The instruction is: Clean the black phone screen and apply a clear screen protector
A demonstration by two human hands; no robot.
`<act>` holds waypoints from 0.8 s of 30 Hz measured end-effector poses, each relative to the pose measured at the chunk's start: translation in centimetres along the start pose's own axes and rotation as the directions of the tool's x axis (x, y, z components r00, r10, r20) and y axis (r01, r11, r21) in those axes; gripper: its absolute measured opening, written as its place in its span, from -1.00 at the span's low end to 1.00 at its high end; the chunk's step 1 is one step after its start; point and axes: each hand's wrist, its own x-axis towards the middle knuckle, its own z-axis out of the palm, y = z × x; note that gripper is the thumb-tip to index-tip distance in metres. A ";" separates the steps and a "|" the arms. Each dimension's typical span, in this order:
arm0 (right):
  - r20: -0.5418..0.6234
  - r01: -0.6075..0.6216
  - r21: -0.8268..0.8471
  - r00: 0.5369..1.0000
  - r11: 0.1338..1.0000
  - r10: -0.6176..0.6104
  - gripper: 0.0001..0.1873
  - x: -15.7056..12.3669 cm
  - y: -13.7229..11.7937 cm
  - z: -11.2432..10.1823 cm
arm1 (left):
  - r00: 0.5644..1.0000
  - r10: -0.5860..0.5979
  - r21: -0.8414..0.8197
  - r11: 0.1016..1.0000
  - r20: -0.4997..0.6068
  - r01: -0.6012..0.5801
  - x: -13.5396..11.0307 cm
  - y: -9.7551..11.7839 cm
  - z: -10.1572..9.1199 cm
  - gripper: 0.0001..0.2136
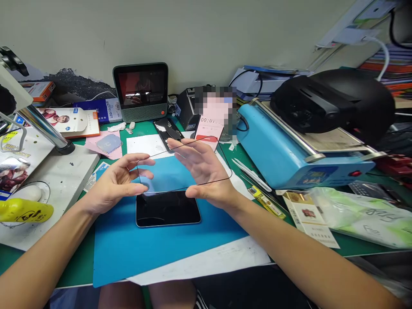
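Observation:
A clear glass screen protector (164,174) with a thin black border hovers tilted above the blue mat (138,253). My left hand (117,184) grips its left end, with the thumb at the lower edge and the fingers higher up. My right hand (209,171) is closed around the right part, its thumb at the lower edge and its fingertips by the upper edge. Under the glass, apart from it, a phone (169,212) with a dark screen lies flat on the mat.
A smart display (141,92) and a lit phone (210,120) stand behind. At right sits a blue machine (273,159) bearing a black headset (322,101). White tweezers (252,174) lie nearer. A yellow bottle (25,210) and a metal stand (48,124) are left.

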 end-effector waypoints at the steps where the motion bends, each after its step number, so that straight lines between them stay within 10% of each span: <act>1: -0.004 0.008 0.011 1.000 1.000 -0.008 -0.06 0.0 -0.2 0.0 | 1.000 0.011 0.017 1.000 0.010 -0.011 0.0 -0.1 0.0 -0.52; 6: -0.014 0.210 -0.059 0.977 0.976 -0.211 -0.21 -0.8 -2.1 -1.0 | 0.989 0.145 0.267 0.953 0.015 -0.144 -0.3 -0.6 0.1 -0.53; 9: 0.041 0.307 -0.408 0.947 0.860 -0.319 -0.18 -1.5 -3.0 -1.7 | 0.961 0.274 0.530 0.808 0.048 -0.257 -0.5 -0.7 -0.2 -0.39; 16: 0.316 0.347 -0.817 0.938 0.461 -0.145 -0.29 -1.8 -1.8 -1.3 | 0.826 0.394 0.788 0.310 0.403 -0.532 -0.5 -0.4 -0.7 -0.04; 24: 0.335 0.387 -0.836 0.921 0.388 -0.198 -0.28 -1.8 -1.6 -0.6 | 0.824 0.377 0.863 0.110 0.423 -0.493 -0.6 -0.1 -0.1 -0.14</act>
